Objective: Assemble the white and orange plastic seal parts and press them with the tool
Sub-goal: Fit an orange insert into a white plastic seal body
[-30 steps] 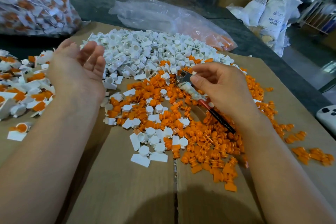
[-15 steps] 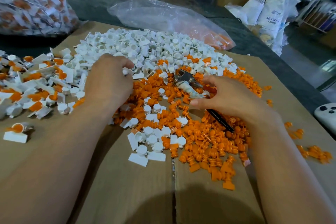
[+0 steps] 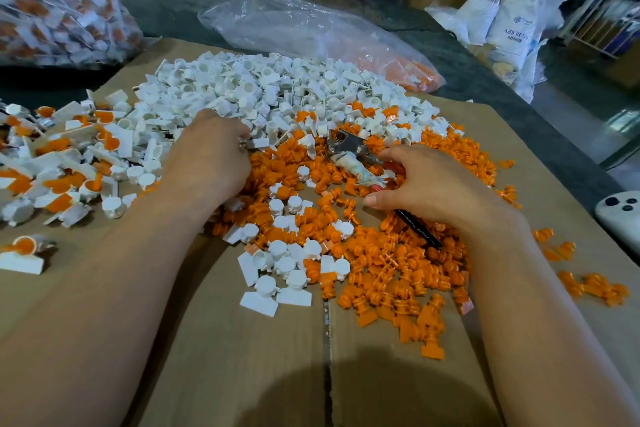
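A heap of white seal parts lies at the back of the cardboard sheet. Orange seal parts spread in front and to the right of it. My left hand rests palm down at the edge of the white heap, fingers curled into the parts; what they hold is hidden. My right hand lies on the orange parts and grips the pressing tool, whose metal head points back left and whose dark handle sticks out under the wrist.
Assembled white-and-orange seals lie piled at the left. A clear plastic bag lies behind the heaps, a full bag of seals at the far left. A white device sits at the right edge.
My left hand has turned palm down and moved from the left pile to the white heap. My right hand has lowered with the tool onto the orange parts.
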Action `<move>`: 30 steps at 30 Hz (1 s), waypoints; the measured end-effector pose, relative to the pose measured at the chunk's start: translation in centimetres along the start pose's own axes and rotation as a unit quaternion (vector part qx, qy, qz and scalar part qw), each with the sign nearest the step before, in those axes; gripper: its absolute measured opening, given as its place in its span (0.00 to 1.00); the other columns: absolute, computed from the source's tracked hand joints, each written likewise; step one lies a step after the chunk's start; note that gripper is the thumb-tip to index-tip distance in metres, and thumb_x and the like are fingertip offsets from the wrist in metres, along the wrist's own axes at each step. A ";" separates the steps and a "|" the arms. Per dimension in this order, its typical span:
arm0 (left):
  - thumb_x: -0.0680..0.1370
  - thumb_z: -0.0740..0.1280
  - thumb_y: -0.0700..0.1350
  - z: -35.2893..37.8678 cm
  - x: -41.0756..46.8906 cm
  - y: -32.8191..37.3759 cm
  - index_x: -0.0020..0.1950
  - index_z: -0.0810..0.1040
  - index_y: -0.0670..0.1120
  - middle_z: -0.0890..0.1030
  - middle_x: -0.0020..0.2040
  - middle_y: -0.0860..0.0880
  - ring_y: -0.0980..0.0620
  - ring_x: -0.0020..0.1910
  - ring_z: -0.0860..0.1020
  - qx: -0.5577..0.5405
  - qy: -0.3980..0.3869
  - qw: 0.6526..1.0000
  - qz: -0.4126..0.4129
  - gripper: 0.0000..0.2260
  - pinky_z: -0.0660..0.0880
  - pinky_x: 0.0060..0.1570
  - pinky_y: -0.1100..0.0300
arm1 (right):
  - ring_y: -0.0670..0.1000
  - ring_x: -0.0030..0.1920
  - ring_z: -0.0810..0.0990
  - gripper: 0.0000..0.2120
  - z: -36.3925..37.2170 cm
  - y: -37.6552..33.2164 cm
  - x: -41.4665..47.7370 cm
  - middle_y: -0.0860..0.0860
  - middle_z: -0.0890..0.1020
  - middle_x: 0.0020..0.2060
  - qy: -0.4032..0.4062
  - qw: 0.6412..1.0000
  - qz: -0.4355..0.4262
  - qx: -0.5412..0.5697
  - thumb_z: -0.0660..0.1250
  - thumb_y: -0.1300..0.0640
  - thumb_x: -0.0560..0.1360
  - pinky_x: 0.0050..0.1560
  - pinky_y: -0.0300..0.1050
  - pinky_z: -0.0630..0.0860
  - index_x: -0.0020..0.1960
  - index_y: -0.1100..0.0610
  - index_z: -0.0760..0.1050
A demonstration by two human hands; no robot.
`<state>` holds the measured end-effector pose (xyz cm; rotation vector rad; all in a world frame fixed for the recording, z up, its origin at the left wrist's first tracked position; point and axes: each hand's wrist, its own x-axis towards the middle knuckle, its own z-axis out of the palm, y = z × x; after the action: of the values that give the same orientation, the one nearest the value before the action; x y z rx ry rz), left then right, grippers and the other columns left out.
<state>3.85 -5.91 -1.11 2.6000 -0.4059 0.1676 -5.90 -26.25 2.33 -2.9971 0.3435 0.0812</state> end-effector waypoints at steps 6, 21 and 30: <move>0.78 0.60 0.38 0.0 0.1 -0.1 0.62 0.75 0.45 0.71 0.57 0.39 0.37 0.55 0.73 -0.012 0.027 0.999 -0.011 0.14 0.68 0.48 0.51 | 0.52 0.67 0.65 0.36 0.0 -0.1 -0.1 0.50 0.65 0.70 0.004 1.000 0.003 0.007 0.69 0.42 0.68 0.61 0.49 0.65 0.71 0.52 0.62; 0.76 0.67 0.41 -1.4 -1.2 1.3 0.37 0.75 0.50 0.80 0.36 0.53 0.57 0.33 0.80 -0.309 0.088 0.947 0.023 0.08 0.76 0.35 0.62 | 0.37 0.38 0.73 0.07 -0.1 -1.8 -0.5 0.37 0.74 0.38 0.164 0.968 -0.074 0.173 0.68 0.52 0.73 0.39 0.28 0.67 0.49 0.51 0.80; 0.75 0.68 0.37 -1.1 -2.9 2.8 0.41 0.78 0.52 0.81 0.38 0.53 0.60 0.31 0.81 -0.401 -0.002 0.912 0.086 0.10 0.78 0.32 0.67 | 0.47 0.51 0.77 0.11 1.4 -3.3 -0.4 0.48 0.82 0.51 0.081 0.985 -0.123 0.085 0.65 0.52 0.75 0.50 0.40 0.70 0.56 0.52 0.79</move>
<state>0.11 -6.96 0.62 1.7525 -0.5634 0.0367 -5.59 -22.80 1.33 -2.8539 -0.0065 -0.2067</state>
